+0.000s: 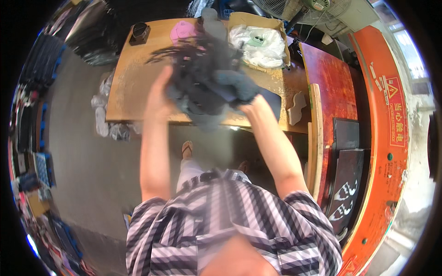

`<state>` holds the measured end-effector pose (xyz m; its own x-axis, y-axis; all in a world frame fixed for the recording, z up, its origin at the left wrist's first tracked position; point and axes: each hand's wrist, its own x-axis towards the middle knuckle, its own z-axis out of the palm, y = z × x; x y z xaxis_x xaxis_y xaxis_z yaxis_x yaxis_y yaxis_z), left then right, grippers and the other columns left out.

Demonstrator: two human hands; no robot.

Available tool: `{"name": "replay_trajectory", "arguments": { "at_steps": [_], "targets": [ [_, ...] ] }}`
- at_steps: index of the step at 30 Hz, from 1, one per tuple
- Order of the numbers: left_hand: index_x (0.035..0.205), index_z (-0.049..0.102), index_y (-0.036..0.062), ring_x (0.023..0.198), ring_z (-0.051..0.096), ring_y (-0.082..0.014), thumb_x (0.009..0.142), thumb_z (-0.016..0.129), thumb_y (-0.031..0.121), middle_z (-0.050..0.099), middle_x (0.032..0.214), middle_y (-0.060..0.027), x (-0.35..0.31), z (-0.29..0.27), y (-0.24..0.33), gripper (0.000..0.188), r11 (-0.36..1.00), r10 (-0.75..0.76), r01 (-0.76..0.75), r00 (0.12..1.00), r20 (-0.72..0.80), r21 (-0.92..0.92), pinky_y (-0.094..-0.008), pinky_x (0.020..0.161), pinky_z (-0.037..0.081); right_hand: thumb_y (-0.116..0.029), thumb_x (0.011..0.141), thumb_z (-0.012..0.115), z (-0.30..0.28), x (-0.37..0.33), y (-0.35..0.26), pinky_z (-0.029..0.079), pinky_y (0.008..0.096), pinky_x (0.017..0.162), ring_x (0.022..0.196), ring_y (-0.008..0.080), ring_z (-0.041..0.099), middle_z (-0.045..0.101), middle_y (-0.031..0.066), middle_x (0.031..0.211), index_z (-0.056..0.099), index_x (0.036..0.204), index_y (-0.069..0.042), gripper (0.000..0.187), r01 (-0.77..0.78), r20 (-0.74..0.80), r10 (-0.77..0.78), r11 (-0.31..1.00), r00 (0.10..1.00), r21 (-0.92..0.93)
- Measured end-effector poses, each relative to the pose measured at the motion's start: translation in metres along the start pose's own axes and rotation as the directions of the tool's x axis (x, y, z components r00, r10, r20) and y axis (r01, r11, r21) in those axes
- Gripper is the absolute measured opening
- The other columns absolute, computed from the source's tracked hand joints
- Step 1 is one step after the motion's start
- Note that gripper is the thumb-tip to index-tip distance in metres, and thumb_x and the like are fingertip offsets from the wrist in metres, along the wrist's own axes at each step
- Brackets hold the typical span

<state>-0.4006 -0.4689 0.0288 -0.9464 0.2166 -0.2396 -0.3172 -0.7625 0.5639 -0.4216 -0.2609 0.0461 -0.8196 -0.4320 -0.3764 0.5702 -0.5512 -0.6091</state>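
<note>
A loose bundle of black pieces is held up over the near part of the wooden table, badly smeared by motion. Thin dark strips stick out of it toward the far left. My left hand grips its left side, its fingers mostly lost in the blur. On the right side my right hand, in a dark grey glove, is closed against the bundle. The exact kind of the pieces cannot be made out. Partly behind my right wrist, a dark flat sheet lies at the table's near edge.
An open carton lined with white plastic stands at the back right. Farther left are a pink piece and a small black holder. A fan stands behind. An orange beam runs along the right; plastic bags sit left of the table.
</note>
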Motion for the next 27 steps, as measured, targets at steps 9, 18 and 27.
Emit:
{"name": "replay_trajectory", "arguments": {
  "at_steps": [9, 18, 27],
  "targets": [
    [0.13, 0.047, 0.0063, 0.109, 0.054, -0.0174, 0.092, 0.058, 0.029, 0.057, 0.119, -0.0052, 0.011, -0.255, 0.102, 0.045, 0.932, 0.122, 0.115, 0.795, -0.594, 0.345, -0.0323, 0.09, 0.043, -0.034, 0.076, 0.07, 0.041, 0.214, 0.206, 0.048, 0.0324, 0.054, 0.068, 0.0198, 0.063, 0.069, 0.0096, 0.083, 0.068, 0.092, -0.005, 0.033, -0.335, -0.283, 0.262, 0.908, 0.923, -0.251],
    [0.13, 0.044, 0.0021, 0.101, 0.053, -0.019, 0.084, 0.067, 0.014, 0.053, 0.121, -0.011, -0.043, -0.347, 0.029, 0.052, 0.751, 0.465, 0.12, 0.603, -0.648, 0.65, -0.0333, 0.089, 0.045, -0.021, 0.081, 0.06, -0.058, 0.079, 0.202, 0.046, 0.0313, 0.053, 0.062, 0.0165, 0.057, 0.061, 0.006, 0.08, 0.064, 0.095, -0.006, 0.021, -0.147, -0.177, -0.021, 0.463, 0.984, -0.874],
    [0.109, 0.061, -0.0038, 0.096, 0.059, -0.0184, 0.088, 0.059, 0.004, 0.064, 0.105, -0.0096, -0.013, -0.142, -0.058, 0.022, 0.271, 0.311, -0.26, 0.935, 0.171, 0.927, -0.0306, 0.088, 0.046, -0.028, 0.08, 0.068, -0.099, -0.244, 0.12, 0.051, 0.03, 0.08, 0.094, 0.0173, 0.063, 0.067, 0.0114, 0.105, 0.062, 0.115, -0.005, 0.042, -0.171, -0.767, -0.545, 0.766, 0.339, -0.62]
  ]
}}
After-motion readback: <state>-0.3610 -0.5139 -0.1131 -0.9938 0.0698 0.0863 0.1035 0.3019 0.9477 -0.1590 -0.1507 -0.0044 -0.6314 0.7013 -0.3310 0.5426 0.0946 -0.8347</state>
